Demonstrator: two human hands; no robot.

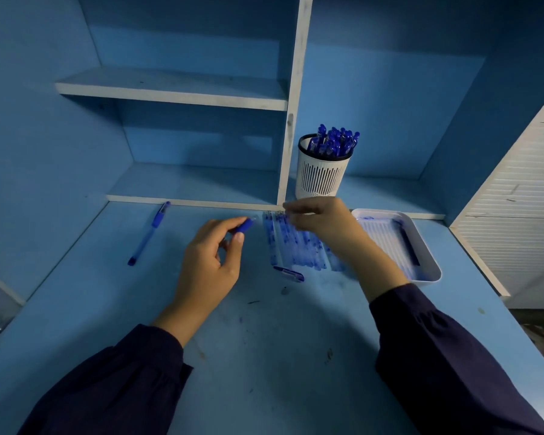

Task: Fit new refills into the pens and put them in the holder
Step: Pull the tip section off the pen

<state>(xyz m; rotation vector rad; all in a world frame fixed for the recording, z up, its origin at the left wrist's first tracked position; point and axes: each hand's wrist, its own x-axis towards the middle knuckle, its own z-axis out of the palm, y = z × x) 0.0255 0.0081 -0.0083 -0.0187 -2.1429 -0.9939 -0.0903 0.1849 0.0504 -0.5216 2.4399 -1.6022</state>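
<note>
The left hand (211, 262) is closed around a pen barrel (245, 225), thumb and forefinger pinching it so that its blue grip and clear tip stick out toward the right hand (321, 222). The two hands are apart, with a small gap between the pen's tip and the right fingertips. The right hand reaches over the far end of a row of refills (291, 243) lying flat on the blue desk (264, 356); its fingers look pinched on one refill's end, though blur makes that hard to confirm. Just nearer than the refills, between the two wrists, lies a loose pen cap (289, 274). To the right of the right hand sits a white tray (427, 246) with more refills in it. Beyond the right hand stands the white slotted holder (322, 174), crowded with blue pens. Well left of the left hand lies one capped pen (148, 234).
</note>
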